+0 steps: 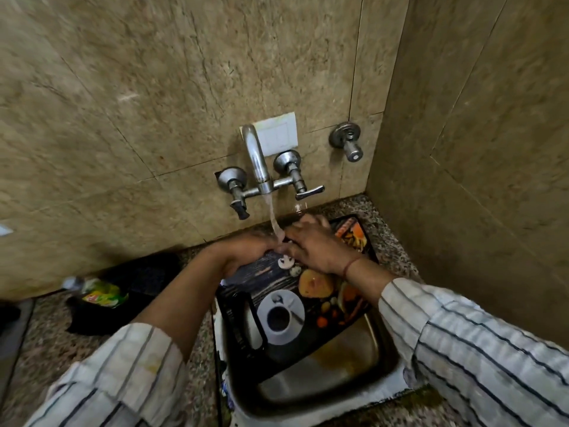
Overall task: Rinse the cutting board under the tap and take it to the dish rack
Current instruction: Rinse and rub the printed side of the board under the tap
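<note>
Both hands meet under the running water, and I read them from left to right. From my feed the left hand (246, 251) lies across the upper left part of the cutting board (277, 306), fingers curled down over it, though I cannot tell whether they clamp its edge or only press on the face. Right of it, the right hand (314, 245) lies palm down with fingers spread flat on the board's upper half, pressing rather than pinching; a thin red thread (351, 266) circles that wrist. Striped sleeves cover both forearms.

Far left on the speckled counter (46, 343) sits a dark tray or cloth with a green packet (104, 295) on it, blurred. Moving right, the board is propped at a tilt across the steel sink (338, 377), its top end near the back wall and its lower end down in the basin. Its printed face shows a coffee cup on a saucer, a mushroom slice and orange fruit. Above it the wall tap (257, 161) sends a stream (274, 220) that lands where the two hands meet. Further right, a separate valve (348, 141) sticks out of the tiled wall, near the corner.
</note>
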